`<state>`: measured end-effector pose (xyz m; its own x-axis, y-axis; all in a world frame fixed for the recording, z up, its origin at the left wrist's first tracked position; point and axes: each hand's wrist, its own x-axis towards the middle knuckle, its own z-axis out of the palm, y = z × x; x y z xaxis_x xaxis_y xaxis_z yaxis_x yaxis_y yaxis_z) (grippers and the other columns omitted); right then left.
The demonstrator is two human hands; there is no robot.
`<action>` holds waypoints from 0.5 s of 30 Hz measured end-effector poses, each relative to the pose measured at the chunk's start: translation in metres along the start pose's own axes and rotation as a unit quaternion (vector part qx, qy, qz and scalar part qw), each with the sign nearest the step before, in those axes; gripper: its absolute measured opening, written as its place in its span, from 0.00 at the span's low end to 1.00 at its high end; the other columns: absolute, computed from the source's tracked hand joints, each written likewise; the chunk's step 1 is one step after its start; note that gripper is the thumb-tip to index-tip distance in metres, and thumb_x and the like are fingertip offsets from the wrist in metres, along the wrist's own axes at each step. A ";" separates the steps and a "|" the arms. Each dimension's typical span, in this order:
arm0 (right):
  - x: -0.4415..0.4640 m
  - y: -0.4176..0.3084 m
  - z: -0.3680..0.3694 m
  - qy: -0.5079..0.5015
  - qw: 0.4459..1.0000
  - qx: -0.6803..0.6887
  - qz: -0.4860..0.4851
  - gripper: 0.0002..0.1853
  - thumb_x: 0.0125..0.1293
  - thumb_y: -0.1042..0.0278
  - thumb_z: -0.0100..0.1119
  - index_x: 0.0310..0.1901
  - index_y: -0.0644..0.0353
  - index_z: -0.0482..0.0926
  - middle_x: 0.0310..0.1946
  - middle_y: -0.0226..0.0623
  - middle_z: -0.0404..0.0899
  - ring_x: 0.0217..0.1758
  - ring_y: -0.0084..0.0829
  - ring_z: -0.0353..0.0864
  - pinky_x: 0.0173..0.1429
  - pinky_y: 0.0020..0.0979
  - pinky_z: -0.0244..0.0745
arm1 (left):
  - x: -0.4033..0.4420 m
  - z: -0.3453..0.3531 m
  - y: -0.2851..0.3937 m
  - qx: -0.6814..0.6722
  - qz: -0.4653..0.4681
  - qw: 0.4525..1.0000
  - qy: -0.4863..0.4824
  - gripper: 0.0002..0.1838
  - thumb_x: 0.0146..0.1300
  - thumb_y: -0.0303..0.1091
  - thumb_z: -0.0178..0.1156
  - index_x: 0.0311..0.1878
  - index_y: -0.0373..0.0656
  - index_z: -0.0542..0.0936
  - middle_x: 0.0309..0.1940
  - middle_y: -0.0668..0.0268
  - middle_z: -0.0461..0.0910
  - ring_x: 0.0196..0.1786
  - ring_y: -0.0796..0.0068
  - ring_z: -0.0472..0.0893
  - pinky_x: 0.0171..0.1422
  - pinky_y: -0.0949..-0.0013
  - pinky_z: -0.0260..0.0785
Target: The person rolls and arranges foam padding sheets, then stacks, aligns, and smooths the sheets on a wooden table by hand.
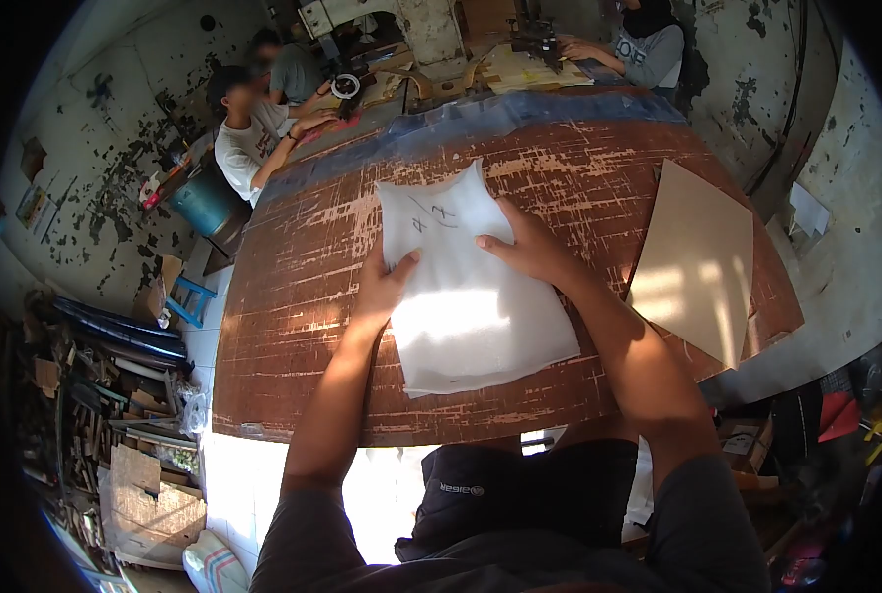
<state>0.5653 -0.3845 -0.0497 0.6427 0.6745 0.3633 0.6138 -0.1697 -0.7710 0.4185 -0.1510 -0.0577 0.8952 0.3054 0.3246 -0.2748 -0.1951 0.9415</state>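
A white, foam-like sheet [481,346], perhaps a stack of several layers, lies on the worn brown tabletop [303,257]. Dark handwritten marks show near its far end, and a bright patch of sunlight crosses its middle. My left hand [387,282] grips its left edge with the thumb on top. On the opposite edge, my right hand [528,242] holds it the same way, thumb pressed on the upper face. The fingers of both hands are mostly hidden at the edges or beneath the sheet.
A beige board [698,267] lies at the table's right side. Bluish plastic sheeting [520,114] runs along the far edge. Two people sit at the far left, another person at the far right, near a sewing machine [421,30]. A blue stool [192,299] and scrap piles stand left.
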 end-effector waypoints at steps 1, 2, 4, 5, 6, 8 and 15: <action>0.000 0.001 0.000 0.000 1.000 -0.006 0.004 0.34 0.70 0.55 0.68 0.70 0.66 0.67 0.57 0.56 0.82 0.60 0.46 0.84 0.63 0.43 0.77 | 0.000 -0.001 -0.001 0.000 0.000 1.000 0.000 0.24 0.73 0.26 0.62 0.69 0.33 0.71 0.57 0.58 0.83 0.57 0.73 0.81 0.64 0.69 0.73; 0.001 0.002 0.000 -0.001 1.000 -0.012 0.007 0.34 0.70 0.55 0.68 0.69 0.66 0.67 0.58 0.56 0.82 0.60 0.46 0.84 0.63 0.44 0.77 | 0.000 -0.001 -0.002 0.008 -0.006 1.000 0.003 0.24 0.73 0.27 0.63 0.69 0.33 0.72 0.57 0.58 0.83 0.56 0.73 0.81 0.63 0.69 0.73; 0.000 -0.002 -0.002 -0.006 1.000 -0.008 0.013 0.34 0.70 0.55 0.68 0.69 0.66 0.67 0.58 0.56 0.82 0.60 0.46 0.84 0.63 0.44 0.77 | 0.000 -0.003 -0.004 0.016 -0.011 1.000 0.007 0.24 0.73 0.27 0.63 0.69 0.33 0.72 0.56 0.57 0.83 0.56 0.72 0.82 0.62 0.69 0.74; -0.001 -0.004 -0.003 -0.011 1.000 -0.004 0.020 0.34 0.70 0.55 0.67 0.69 0.66 0.67 0.58 0.56 0.82 0.60 0.46 0.84 0.63 0.44 0.77 | 0.000 -0.003 -0.005 0.018 -0.012 1.000 0.005 0.24 0.73 0.28 0.63 0.69 0.32 0.72 0.56 0.57 0.84 0.55 0.72 0.82 0.61 0.69 0.74; -0.001 -0.002 -0.001 -0.011 1.000 -0.004 0.020 0.34 0.70 0.55 0.67 0.69 0.66 0.67 0.58 0.56 0.82 0.60 0.46 0.84 0.63 0.44 0.77 | 0.000 -0.004 -0.006 0.021 -0.013 1.000 0.004 0.24 0.73 0.28 0.63 0.68 0.32 0.73 0.56 0.57 0.84 0.55 0.71 0.83 0.61 0.69 0.75; 0.000 0.003 0.001 -0.004 1.000 -0.007 0.010 0.35 0.70 0.54 0.68 0.70 0.67 0.66 0.58 0.57 0.82 0.60 0.47 0.84 0.63 0.43 0.77 | 0.000 -0.004 -0.006 0.024 -0.013 1.000 0.004 0.23 0.73 0.29 0.63 0.68 0.32 0.73 0.55 0.57 0.84 0.54 0.71 0.83 0.60 0.69 0.75; 0.000 0.001 0.000 -0.006 1.000 -0.012 0.006 0.39 0.70 0.54 0.68 0.73 0.68 0.64 0.60 0.59 0.80 0.62 0.47 0.83 0.65 0.43 0.76 | 0.000 -0.003 -0.004 0.023 -0.009 1.000 0.003 0.23 0.73 0.29 0.63 0.67 0.32 0.73 0.55 0.56 0.84 0.54 0.71 0.83 0.61 0.69 0.75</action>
<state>0.5662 -0.3843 -0.0509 0.6446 0.6809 0.3477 0.6175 -0.1955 -0.7619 0.4187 -0.1475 -0.0615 0.8979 0.3145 0.3079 -0.2419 -0.2318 0.9422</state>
